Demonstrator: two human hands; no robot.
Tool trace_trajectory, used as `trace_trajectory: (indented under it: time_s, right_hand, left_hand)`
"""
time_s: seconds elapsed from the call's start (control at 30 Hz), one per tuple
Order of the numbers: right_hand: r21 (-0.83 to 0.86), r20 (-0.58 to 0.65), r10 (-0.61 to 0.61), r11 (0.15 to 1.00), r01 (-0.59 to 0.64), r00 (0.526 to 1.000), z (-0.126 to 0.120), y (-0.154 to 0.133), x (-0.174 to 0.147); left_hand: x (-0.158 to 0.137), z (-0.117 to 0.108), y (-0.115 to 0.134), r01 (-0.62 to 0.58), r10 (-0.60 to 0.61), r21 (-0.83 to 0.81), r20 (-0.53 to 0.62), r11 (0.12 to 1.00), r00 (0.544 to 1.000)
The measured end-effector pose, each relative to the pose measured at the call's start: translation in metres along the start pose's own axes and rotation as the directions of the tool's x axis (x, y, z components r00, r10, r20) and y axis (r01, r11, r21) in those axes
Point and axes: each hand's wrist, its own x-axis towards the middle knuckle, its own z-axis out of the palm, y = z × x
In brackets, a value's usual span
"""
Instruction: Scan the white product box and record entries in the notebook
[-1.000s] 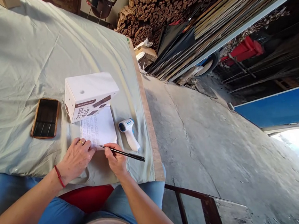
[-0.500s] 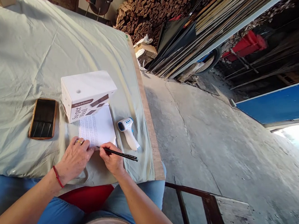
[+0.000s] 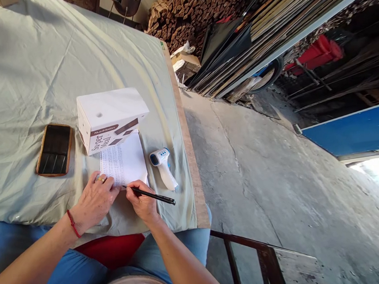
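Note:
A black pen [image 3: 157, 197] is pinched in my right hand [image 3: 142, 202], its tip against the lower edge of a sheet of paper [image 3: 133, 158]. Dense rows of small writing fill the left part of the sheet, while its right part is blank. My left hand [image 3: 96, 198] lies over the lower left corner of the paper, fingers bent and resting on it, with a ring and a red cord bracelet. Behind the sheet stands a white box [image 3: 112, 109] printed "Super Meal", covering the paper's top. To the right rests a white and blue infrared thermometer [image 3: 164, 168].
A phone in a brown case [image 3: 54, 149] lies left of the box on the cloth-covered table [image 3: 22, 86]. The table's wooden edge [image 3: 194, 172] runs along the right. Beyond are a concrete floor [image 3: 254, 167], stacked firewood [image 3: 185, 16] and a dark wooden frame [image 3: 241, 243] near my legs.
Almost nothing differs. The view has shifted very slightly; both hands, the pen and the paper keep their places.

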Motion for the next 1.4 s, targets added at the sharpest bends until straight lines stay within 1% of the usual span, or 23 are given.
trace_trajectory:
  time_s: [0.3, 0.5, 0.7, 0.87, 1.0, 1.17, 1.4]
  right_hand:
    - [0.008, -0.009, 0.064, 0.998, -0.063, 0.998, -0.0002, 0.0017, -0.0015]
    - [0.005, -0.028, 0.027, 1.000, -0.027, 0.999, 0.0005, 0.0024, -0.0013]
    - [0.004, -0.008, 0.029, 1.000, -0.029, 1.000, -0.0001, 0.0018, -0.0012]
    - [-0.011, -0.006, 0.057, 0.998, -0.057, 0.998, 0.0002, 0.0028, -0.0015]
    - [0.002, -0.003, 0.043, 0.999, -0.043, 0.999, -0.0001, 0.0022, -0.0008]
    - [-0.004, -0.023, 0.056, 0.998, -0.056, 0.998, -0.0003, 0.0019, -0.0010]
    - [-0.006, -0.043, 0.047, 0.999, -0.047, 0.998, 0.0000, 0.0025, -0.0008]
  left_hand:
    - [-0.0006, -0.0016, -0.0007, -0.004, 0.004, -0.023, 0.004, 1.000, 1.000]
    - [-0.0009, -0.0027, -0.0004, -0.001, 0.001, -0.034, 0.010, 0.999, 1.000]
    - [-0.0016, -0.0015, 0.0001, 0.005, -0.005, -0.026, -0.006, 1.000, 1.000]
    - [-0.0012, -0.0013, 0.0001, 0.005, -0.005, -0.024, -0.004, 1.000, 1.000]
    - [-0.0012, -0.0024, 0.0001, 0.009, -0.009, -0.042, 0.003, 0.999, 1.000]
    - [-0.0015, -0.0020, 0.0003, 0.020, -0.020, -0.058, 0.011, 0.998, 1.000]
    - [-0.0013, -0.0009, 0.0001, 0.007, -0.007, -0.039, -0.001, 0.999, 1.000]
